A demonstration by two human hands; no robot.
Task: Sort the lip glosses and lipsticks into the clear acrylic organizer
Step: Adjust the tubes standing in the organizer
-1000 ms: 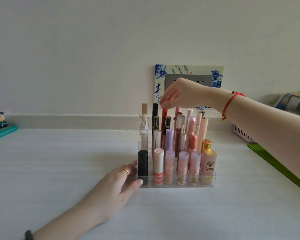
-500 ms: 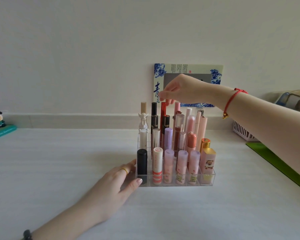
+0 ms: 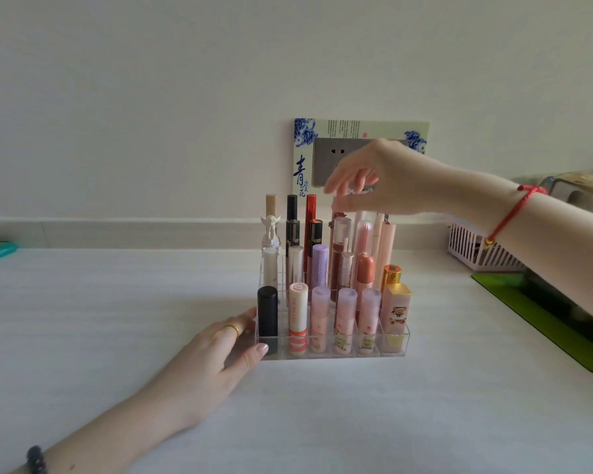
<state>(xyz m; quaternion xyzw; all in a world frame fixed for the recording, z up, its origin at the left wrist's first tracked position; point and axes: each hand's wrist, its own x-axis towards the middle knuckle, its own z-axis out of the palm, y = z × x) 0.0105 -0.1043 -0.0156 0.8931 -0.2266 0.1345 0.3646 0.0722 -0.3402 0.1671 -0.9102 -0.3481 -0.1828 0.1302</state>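
White worktop (image 3: 117, 319) meets a pale wall (image 3: 151, 97). Left hand (image 3: 216, 357) rests with fingers spread against the clear acrylic organizer (image 3: 396, 343); right hand (image 3: 367, 179) hovers above, fingers loosely open, holding nothing.

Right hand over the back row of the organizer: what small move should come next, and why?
Probably draw the right hand back and away. Its fingers are spread open and empty above the tubes, the red tube below stands upright in the organizer, and no loose tube shows on the table. The left hand rests at the organizer's front left corner.
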